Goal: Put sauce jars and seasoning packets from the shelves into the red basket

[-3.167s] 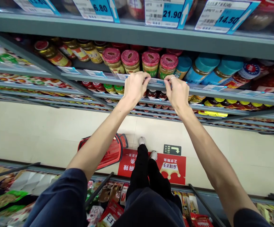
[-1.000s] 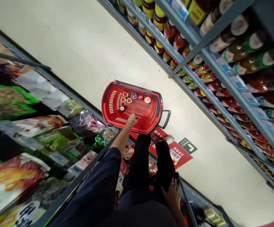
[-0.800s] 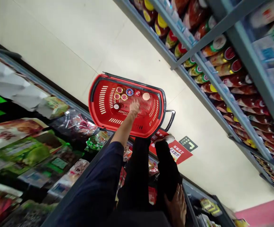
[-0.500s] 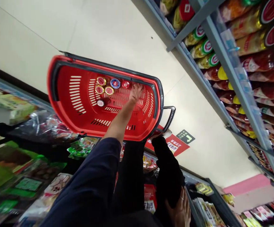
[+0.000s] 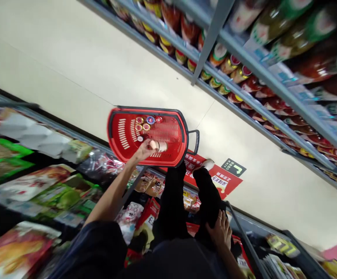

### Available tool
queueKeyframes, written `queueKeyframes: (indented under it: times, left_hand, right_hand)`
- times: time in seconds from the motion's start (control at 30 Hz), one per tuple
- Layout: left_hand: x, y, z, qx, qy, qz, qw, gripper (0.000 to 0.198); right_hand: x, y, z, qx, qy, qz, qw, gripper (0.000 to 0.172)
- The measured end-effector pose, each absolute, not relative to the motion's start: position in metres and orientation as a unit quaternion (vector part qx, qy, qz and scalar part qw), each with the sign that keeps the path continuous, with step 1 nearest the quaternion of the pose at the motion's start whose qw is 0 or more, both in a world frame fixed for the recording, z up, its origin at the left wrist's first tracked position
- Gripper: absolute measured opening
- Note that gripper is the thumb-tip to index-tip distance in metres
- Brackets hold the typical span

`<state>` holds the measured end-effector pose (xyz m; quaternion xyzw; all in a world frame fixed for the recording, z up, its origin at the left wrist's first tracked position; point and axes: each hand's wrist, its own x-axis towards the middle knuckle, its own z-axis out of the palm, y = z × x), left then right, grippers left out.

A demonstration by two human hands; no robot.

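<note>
A red shopping basket (image 5: pixel 119 133) stands on the pale floor with several jars (image 5: pixel 143 124) grouped inside, seen from their lids. My left hand (image 5: pixel 143 150) is raised above the basket, fingers closed round a small jar with a pale lid (image 5: pixel 160 146), lying sideways in my grip. My right hand (image 5: pixel 221 229) rests flat on my right thigh, fingers spread, holding nothing. My black-trousered legs and white shoes stand beside the basket.
Shelves of jars and sauce bottles (image 5: pixel 244 73) run along the right of the aisle. Bagged goods (image 5: pixel 35 186) fill low shelving on the left. A red floor sticker (image 5: pixel 223 180) and a green exit sign (image 5: pixel 234 167) lie by my feet.
Both hands left the shelf's price strip. My left hand reached down into the basket, took the pale-lidded jar and lifted it out. My right hand dropped onto my thigh.
</note>
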<state>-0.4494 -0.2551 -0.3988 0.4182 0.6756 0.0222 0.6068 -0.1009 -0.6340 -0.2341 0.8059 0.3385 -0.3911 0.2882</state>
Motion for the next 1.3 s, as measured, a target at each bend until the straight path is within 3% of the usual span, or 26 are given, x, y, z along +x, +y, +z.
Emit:
queueKeyframes:
  times: [0.13, 0.27, 0.37, 0.47, 0.57, 0.67, 0.83, 0.93, 1.07, 1.17, 1.3]
  left_hand:
    - [-0.457, -0.256, -0.231, 0.41, 0.644, 0.064, 0.642, 0.037]
    - [-0.414, -0.233, -0.061, 0.48, 0.613, 0.073, 0.623, 0.03]
    - [-0.362, -0.216, 0.051, 0.584, 0.609, 0.05, 0.534, 0.026]
    - [-0.304, -0.212, 0.137, 0.622, 0.613, 0.033, 0.486, 0.033]
    - [-0.248, -0.221, 0.193, 0.628, 0.598, 0.015, 0.497, 0.042]
    - [-0.197, -0.235, 0.227, 0.667, 0.545, -0.013, 0.508, 0.051]
    - [-0.136, -0.258, 0.254, 0.708, 0.491, -0.087, 0.499, 0.082]
    - [-0.125, -0.269, 0.261, 0.707, 0.47, -0.073, 0.524, 0.092]
    - [-0.131, -0.28, 0.253, 0.722, 0.391, 0.015, 0.571, 0.08]
    - [-0.141, -0.289, 0.229, 0.707, 0.332, 0.126, 0.611, 0.067]
    - [-0.16, -0.296, 0.184, 0.595, 0.322, 0.294, 0.675, 0.07]
  right_hand:
    - [-0.099, -0.575, -0.216, 0.81, 0.244, -0.521, 0.117, 0.073]
    - [-0.096, -0.487, -0.159, 0.738, 0.285, -0.609, -0.057, 0.054]
    - [-0.096, -0.419, -0.081, 0.621, 0.328, -0.646, -0.3, 0.049]
    - [-0.09, -0.372, 0.009, 0.487, 0.331, -0.665, -0.46, 0.057]
    - [-0.075, -0.359, 0.072, 0.41, 0.333, -0.655, -0.54, 0.083]
    - [-0.049, -0.369, 0.099, 0.402, 0.311, -0.626, -0.591, 0.091]
    - [-0.004, -0.401, 0.112, 0.429, 0.27, -0.559, -0.657, 0.074]
    - [0.008, -0.414, 0.118, 0.435, 0.248, -0.542, -0.675, 0.062]
    - [0.008, -0.417, 0.117, 0.43, 0.228, -0.534, -0.691, 0.049]
    - [0.001, -0.408, 0.115, 0.436, 0.24, -0.52, -0.694, 0.05]
    - [-0.022, -0.384, 0.12, 0.464, 0.274, -0.496, -0.681, 0.06]
